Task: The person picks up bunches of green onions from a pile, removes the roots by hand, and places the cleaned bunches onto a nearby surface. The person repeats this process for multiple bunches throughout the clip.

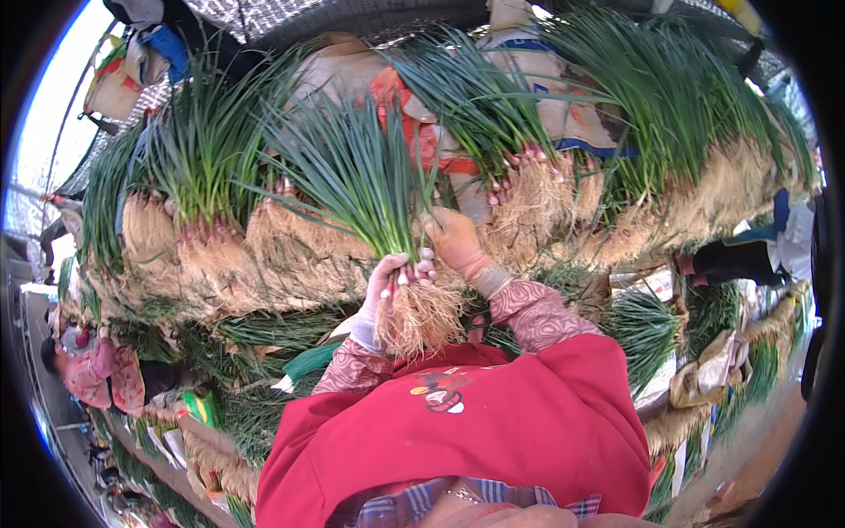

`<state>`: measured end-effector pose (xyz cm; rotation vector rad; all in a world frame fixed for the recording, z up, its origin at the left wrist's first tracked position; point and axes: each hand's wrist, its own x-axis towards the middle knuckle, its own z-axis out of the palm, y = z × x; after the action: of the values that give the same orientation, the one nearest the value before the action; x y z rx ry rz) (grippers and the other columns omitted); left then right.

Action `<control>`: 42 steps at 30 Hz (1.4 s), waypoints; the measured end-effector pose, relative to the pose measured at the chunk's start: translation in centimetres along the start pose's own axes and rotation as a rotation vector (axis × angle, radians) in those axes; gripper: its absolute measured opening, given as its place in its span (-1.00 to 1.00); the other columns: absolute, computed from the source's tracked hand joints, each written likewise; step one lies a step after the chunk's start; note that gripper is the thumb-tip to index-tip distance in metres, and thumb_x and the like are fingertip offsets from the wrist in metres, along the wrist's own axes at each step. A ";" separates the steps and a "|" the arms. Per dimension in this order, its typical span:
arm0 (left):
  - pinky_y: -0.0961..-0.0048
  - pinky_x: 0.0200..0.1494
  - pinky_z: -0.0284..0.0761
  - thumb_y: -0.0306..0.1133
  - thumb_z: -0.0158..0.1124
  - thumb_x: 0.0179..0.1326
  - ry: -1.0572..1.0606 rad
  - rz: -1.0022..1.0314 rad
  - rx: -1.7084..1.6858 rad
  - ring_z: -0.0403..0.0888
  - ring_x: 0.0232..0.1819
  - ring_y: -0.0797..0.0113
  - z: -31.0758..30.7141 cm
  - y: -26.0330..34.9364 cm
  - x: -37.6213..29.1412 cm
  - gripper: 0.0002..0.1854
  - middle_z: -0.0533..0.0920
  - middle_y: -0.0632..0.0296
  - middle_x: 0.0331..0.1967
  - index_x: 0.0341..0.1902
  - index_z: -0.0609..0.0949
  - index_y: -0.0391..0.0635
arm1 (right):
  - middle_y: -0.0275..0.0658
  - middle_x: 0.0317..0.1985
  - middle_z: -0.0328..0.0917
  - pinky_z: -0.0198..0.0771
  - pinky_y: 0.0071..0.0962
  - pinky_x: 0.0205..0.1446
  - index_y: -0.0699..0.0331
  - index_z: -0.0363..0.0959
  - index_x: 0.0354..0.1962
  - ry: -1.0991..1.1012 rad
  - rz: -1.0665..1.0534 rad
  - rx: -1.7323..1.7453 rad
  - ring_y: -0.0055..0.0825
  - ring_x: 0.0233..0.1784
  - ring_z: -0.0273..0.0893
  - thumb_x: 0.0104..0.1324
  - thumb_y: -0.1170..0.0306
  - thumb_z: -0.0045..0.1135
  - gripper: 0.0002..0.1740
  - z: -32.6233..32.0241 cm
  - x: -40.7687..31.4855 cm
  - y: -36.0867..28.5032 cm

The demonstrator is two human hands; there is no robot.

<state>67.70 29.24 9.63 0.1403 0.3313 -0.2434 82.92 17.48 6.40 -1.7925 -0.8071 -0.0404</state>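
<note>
My left hand, in a pale glove, grips a bunch of scallions around its reddish-white bulbs. Long green leaves fan up and away from me, while a pale tangle of roots hangs below the grip, close to my chest. At the bunch's right side is my right hand, in an orange-tinted glove. Its thumb and bent fingers pinch a thin scallion stalk standing slightly apart from the others. The other fingers of that hand are curled and partly hidden.
Ahead lies a long row of scallions, roots toward me, with more bunches at right. Sacks lie behind them. Loose green leaves cover the ground near me. A person sits at left; another person's dark-clad limb shows at right.
</note>
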 end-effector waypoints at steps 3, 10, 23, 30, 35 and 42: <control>0.44 -0.18 0.33 -0.29 0.17 0.20 -0.198 0.171 0.179 0.34 -0.41 0.51 0.1 0.8 0.1 -0.28 0.42 0.32 -0.33 0.37 0.24 -0.43 | -0.26 -0.47 0.54 0.36 -0.45 -0.34 0.25 0.43 -0.53 0.057 0.477 0.582 -0.50 -0.51 0.41 0.49 0.20 -0.12 -0.57 -1.7 0.5 0.0; 0.18 -0.03 0.57 -0.34 0.23 0.23 -0.159 0.378 0.421 0.53 -0.28 0.38 2.6 6.2 3.3 -0.40 0.49 0.26 -0.31 0.27 0.30 -0.38 | -0.38 -0.36 0.53 0.43 -0.51 -0.33 0.27 0.56 -0.10 -0.675 0.327 0.500 -0.57 -0.40 0.49 0.51 0.21 -0.09 -0.66 -5.8 -7.4 -0.6; 0.36 0.12 0.45 -0.36 0.17 0.28 -0.167 0.473 0.101 0.48 -0.18 0.32 10.4 7.0 9.2 -0.69 0.52 0.18 -0.32 -0.01 0.49 -0.35 | -0.03 0.15 0.55 0.40 -0.42 0.24 0.36 0.47 0.15 -0.251 0.455 0.442 -0.37 0.17 0.55 0.35 0.14 0.18 -0.45 -10.8 -6.6 0.4; 0.24 0.08 0.53 -0.35 0.20 0.26 -0.081 0.354 0.136 0.60 -0.12 0.18 11.2 4.4 10.8 -0.69 0.61 0.17 -0.30 -0.02 0.54 -0.30 | -0.27 -0.39 0.56 0.42 -0.40 -0.23 0.45 0.54 -0.10 -0.448 0.295 0.456 -0.53 -0.36 0.47 0.43 0.25 0.12 -0.64 -10.3 -3.3 -3.2; 0.32 0.07 0.54 -0.44 0.23 0.24 -0.346 0.343 -0.169 0.58 -0.23 0.32 10.8 5.7 10.1 -0.70 0.62 0.21 -0.32 0.02 0.54 -0.28 | -0.37 -0.42 0.56 0.38 -0.55 -0.34 0.34 0.58 -0.06 -0.484 0.819 0.203 -0.62 -0.46 0.45 0.44 0.34 0.11 -0.74 -15.2 -9.6 -1.2; 0.32 0.11 0.46 -0.44 0.16 0.29 -0.352 0.309 0.060 0.50 -0.19 0.41 9.0 5.6 9.8 -0.60 0.51 0.22 -0.17 0.17 0.42 -0.35 | -0.31 -0.41 0.54 0.41 -0.48 -0.19 0.30 0.61 -0.19 0.002 0.086 0.005 -0.56 -0.33 0.48 0.23 0.38 0.27 -0.78 -13.3 -0.1 -6.4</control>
<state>80.86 30.98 15.25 0.2018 -0.0499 0.0302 84.07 7.07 16.73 -1.8208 -0.7275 0.0164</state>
